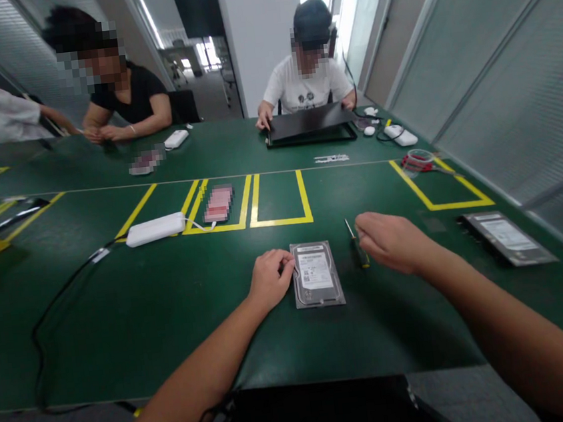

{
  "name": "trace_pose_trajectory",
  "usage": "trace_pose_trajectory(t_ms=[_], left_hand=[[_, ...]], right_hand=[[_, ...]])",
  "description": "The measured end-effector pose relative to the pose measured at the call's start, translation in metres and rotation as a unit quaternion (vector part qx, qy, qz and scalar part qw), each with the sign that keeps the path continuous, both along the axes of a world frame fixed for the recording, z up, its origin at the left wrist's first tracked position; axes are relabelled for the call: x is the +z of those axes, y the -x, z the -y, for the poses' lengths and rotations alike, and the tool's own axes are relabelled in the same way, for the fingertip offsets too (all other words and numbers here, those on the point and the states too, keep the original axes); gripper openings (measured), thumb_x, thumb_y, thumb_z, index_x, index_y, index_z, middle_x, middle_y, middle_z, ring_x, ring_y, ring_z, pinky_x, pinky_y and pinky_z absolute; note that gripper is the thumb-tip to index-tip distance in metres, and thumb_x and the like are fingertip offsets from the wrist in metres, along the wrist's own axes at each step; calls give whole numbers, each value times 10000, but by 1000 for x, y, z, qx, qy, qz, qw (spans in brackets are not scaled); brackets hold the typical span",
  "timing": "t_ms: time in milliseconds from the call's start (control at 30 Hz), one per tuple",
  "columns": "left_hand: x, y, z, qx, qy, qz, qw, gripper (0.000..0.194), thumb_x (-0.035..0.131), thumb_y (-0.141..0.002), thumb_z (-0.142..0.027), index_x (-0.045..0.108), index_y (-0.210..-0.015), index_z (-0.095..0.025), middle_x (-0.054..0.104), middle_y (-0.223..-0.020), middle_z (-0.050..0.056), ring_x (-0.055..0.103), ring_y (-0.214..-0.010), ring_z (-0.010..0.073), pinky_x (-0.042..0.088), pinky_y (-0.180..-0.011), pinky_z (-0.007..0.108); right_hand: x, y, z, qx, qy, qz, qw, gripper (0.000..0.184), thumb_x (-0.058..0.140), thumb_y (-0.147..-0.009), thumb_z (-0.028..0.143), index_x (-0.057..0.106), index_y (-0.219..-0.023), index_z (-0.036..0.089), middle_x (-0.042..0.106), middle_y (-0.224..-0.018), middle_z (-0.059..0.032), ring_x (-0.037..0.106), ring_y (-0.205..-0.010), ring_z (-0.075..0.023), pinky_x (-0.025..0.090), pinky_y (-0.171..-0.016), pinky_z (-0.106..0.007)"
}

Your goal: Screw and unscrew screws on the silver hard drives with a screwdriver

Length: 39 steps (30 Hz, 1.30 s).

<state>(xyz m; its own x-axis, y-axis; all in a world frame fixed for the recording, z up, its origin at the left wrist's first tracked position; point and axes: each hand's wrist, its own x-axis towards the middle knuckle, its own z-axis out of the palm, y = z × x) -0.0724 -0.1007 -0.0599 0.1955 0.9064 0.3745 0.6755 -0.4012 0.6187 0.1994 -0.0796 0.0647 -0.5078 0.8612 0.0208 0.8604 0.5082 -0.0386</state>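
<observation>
A hard drive (317, 274) with a white label lies flat on the green table in front of me. My left hand (271, 280) is at its left edge, fingers curled with thumb and fingertips against the side. To the right of the drive, a small screwdriver (359, 250) with a dark and yellow handle lies with its metal tip pointing away from me. Right beside it, my right hand (388, 241) has its fingers drawn together; whatever they hold, if anything, is hidden.
A second hard drive (508, 237) lies far right. Across the table (214, 339), a person (308, 77) handles a flat black panel (308, 122). A white power strip (155, 229) with a black cable (46, 316), a phone (218, 203) and red-handled scissors (420, 161) lie beyond my hands.
</observation>
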Motion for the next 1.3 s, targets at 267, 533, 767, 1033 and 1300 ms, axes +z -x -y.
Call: trace_pose_trajectory(t_ms=[267,533,767,1033,1300], left_hand=[[1,0,2,-1,-28,-11,1000,75,587,-892,-220,636,-846,-186,618,-763,9,569,-759,177,395,-708,310],[6,-4,10,-63,-128,27,989,157,600,-904,-315,625,-966,-172,632,-806,38,572,-789,190,435,-752,342],[6,-10,10,-61,-227,34,971,163,643,-895,-256,659,-1034,-172,707,-932,78,625,-856,192,491,-775,341],[3,-11,10,-106,-246,34,963,127,678,-863,-176,709,-984,-202,750,-891,35,669,-784,155,489,-729,313],[6,-16,9,-75,-221,42,971,76,668,-872,-222,720,-918,-191,756,-838,42,679,-735,161,491,-705,320]], right_hand=[[-20,64,24,85,32,-195,977,151,369,-936,250,440,-813,199,515,-783,-22,452,-695,-138,315,-649,-273],[-67,72,20,41,48,-295,953,96,443,-925,212,476,-836,201,532,-794,-20,483,-731,-149,347,-684,-277],[-90,69,18,44,73,-406,910,113,503,-923,227,531,-817,200,555,-775,-2,503,-726,-135,375,-695,-265],[-97,70,22,33,94,-420,902,99,525,-907,219,559,-816,202,570,-761,0,512,-707,-134,382,-675,-266],[-96,68,21,17,88,-433,897,125,528,-912,250,568,-806,197,584,-763,-6,516,-706,-133,392,-669,-268]])
